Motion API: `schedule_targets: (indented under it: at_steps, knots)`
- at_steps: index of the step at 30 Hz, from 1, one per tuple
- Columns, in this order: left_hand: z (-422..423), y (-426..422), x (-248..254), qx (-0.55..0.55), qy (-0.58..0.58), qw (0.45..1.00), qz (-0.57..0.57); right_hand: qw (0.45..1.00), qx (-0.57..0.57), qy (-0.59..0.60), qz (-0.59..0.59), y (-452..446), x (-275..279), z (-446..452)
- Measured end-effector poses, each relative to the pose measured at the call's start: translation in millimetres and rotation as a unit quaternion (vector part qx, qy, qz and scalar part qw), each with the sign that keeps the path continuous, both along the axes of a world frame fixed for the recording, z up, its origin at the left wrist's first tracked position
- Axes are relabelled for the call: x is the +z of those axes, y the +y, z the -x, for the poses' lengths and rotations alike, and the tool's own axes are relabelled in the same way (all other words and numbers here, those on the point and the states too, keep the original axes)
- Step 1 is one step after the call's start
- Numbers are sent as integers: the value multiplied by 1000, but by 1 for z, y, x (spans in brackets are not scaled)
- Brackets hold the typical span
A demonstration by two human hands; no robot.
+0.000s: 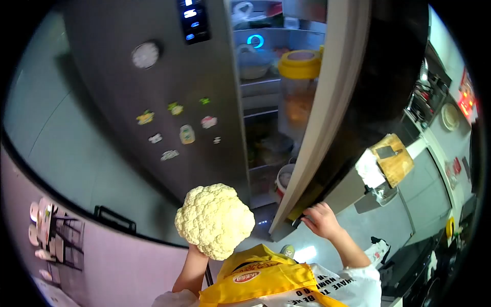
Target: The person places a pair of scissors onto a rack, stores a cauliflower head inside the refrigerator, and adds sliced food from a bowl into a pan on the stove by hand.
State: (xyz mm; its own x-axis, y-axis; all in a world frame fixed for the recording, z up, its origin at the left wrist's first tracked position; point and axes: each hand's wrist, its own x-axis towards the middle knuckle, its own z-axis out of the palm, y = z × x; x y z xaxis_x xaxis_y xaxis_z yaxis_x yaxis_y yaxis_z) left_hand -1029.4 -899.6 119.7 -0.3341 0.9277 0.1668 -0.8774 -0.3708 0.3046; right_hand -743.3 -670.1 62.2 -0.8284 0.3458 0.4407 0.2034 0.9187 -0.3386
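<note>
A whole cauliflower (pixel 215 221), pale and leafless, rests in my left hand (pixel 195 253). It covers most of that hand's fingers, leaving little more than the wrist and forearm in sight. My right hand (pixel 321 220) has its fingers curled at the lower edge of the refrigerator door (pixel 319 148), which stands ajar. Through the gap, a clear jug with a yellow lid (pixel 299 65) shows in the door side. Farther in are a covered bowl (pixel 253 64) and bagged food on the shelves, with a white tub (pixel 285 176) lower down.
The closed left refrigerator door (pixel 128 82) carries several magnets and a lit display (pixel 193 20). To the right, a wooden cutting board (pixel 394 161) with a dark-bladed knife lies by a white cloth (pixel 369 169). Chairs (pixel 35 233) stand at far left.
</note>
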Motion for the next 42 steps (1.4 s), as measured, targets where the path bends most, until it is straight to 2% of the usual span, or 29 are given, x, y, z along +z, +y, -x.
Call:
schedule_targets:
  at_steps: [2, 4, 6, 8, 9, 11, 12, 13, 14, 17, 18, 19, 20, 21, 23, 25, 26, 27, 30, 32, 33, 37, 42]
  knots:
    - [-10, 42, -4, -78, -63, 995, -15, 990, -124, 58, -18, -1, 8, -48]
    - [-29, 79, -8, -78, -23, 995, -50, 955, -230, 169, 75, -1, -9, -100]
    - [-44, 107, -3, -101, -21, 994, 25, 912, -264, 284, 133, 1, -22, -136]
    - [-48, 147, -16, -129, -21, 991, 3, 915, -243, 301, 118, 11, -30, -158]
    - [-54, 166, -22, -149, -21, 988, -17, 904, -232, 331, 139, 16, -37, -163]
    - [-71, 198, -18, -173, -18, 984, -35, 886, -241, 381, 108, 27, -49, -167]
    - [-77, 211, -15, -171, -11, 985, -29, 866, -250, 425, 85, 31, -60, -170]
    - [-81, 222, -16, -158, -4, 987, -21, 798, -293, 491, 192, 40, -65, -179]
    - [-79, 235, -15, -141, -1, 990, -8, 793, -277, 488, 238, 50, -60, -193]
    - [-71, 270, -17, -62, 27, 997, 38, 756, -365, 504, 202, 75, -63, -225]
    - [-65, 286, -16, -23, 42, 997, 59, 727, -351, 532, 255, 81, -50, -228]
    - [-59, 301, -11, 11, 58, 995, 74, 737, -366, 519, 230, 90, -55, -237]
    - [-51, 318, -2, 36, 69, 995, 70, 746, -380, 507, 205, 98, -65, -251]
    - [-40, 337, 12, 55, 76, 994, 57, 730, -397, 519, 200, 106, -72, -257]
    - [-25, 370, 62, 64, 58, 995, -45, 703, -428, 528, 210, 120, -99, -279]
    - [-4, 405, 119, 79, 47, 991, -94, 682, -451, 523, 239, 134, -139, -312]
    - [-7, 416, 160, 165, 92, 982, -23, 670, -469, 524, 239, 136, -145, -317]
    - [12, 439, 184, 153, 91, 978, -107, 661, -479, 530, 228, 138, -143, -313]
    - [58, 506, 259, 189, 116, 957, -189, 639, -509, 543, 195, 145, -128, -294]
    - [93, 550, 299, 216, 76, 956, -183, 632, -523, 542, 181, 149, -121, -279]
    - [115, 575, 313, 221, 78, 948, -216, 628, -531, 541, 177, 153, -117, -273]
    - [156, 627, 353, 272, 29, 945, -180, 626, -549, 528, 166, 165, -112, -244]
    - [198, 683, 357, 359, -80, 926, -81, 628, -564, 511, 163, 178, -107, -215]
